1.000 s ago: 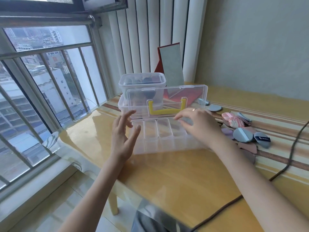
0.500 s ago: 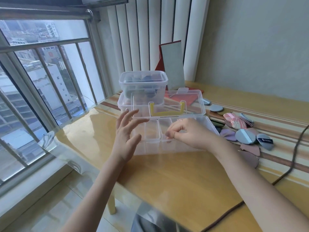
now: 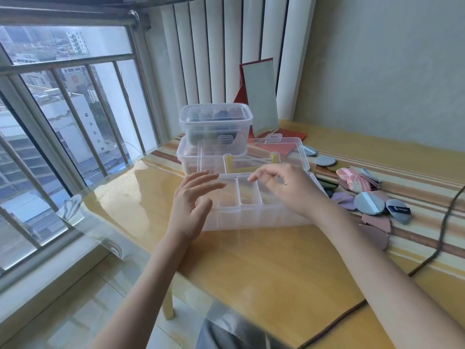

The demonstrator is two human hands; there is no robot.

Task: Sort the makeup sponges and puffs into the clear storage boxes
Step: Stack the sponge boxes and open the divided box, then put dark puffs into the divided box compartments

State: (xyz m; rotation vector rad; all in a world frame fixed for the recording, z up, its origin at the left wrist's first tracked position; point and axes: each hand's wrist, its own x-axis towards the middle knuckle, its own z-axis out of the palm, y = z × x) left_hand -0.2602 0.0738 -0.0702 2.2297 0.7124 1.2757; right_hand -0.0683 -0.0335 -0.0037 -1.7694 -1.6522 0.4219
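- Clear plastic makes up the divided box (image 3: 241,217) at the middle of the tabletop (image 3: 264,268); its lid (image 3: 251,157), with a yellow handle (image 3: 247,163), stands tilted back behind it.
- The left hand (image 3: 191,205) hovers at the box's left end, fingers straight and spread, holding nothing.
- The right hand (image 3: 286,187) hangs over the box's right compartments, fingers loosely bent, thumb and forefinger close together; I cannot tell whether anything is pinched between them.
- The compartments that show between the two hands look bare; those beneath the right hand are hidden.
- The pile of puffs and sponges (image 3: 362,197) lies on the tabletop just right of the box, beside the right wrist: blue, purple, dusty pink and a marbled pink one.
- Two more blue puffs (image 3: 324,161) lie apart from the pile, near the lid's right corner.
- Behind the lid, a smaller clear tub (image 3: 216,122) sits stacked on a wider clear tub (image 3: 186,157); dark puffs show through the upper one's walls.
- A mirror with a red stand (image 3: 261,102) leans upright behind the tubs, near the blinds.
- A dark cable (image 3: 442,230) runs across the tabletop's right side.
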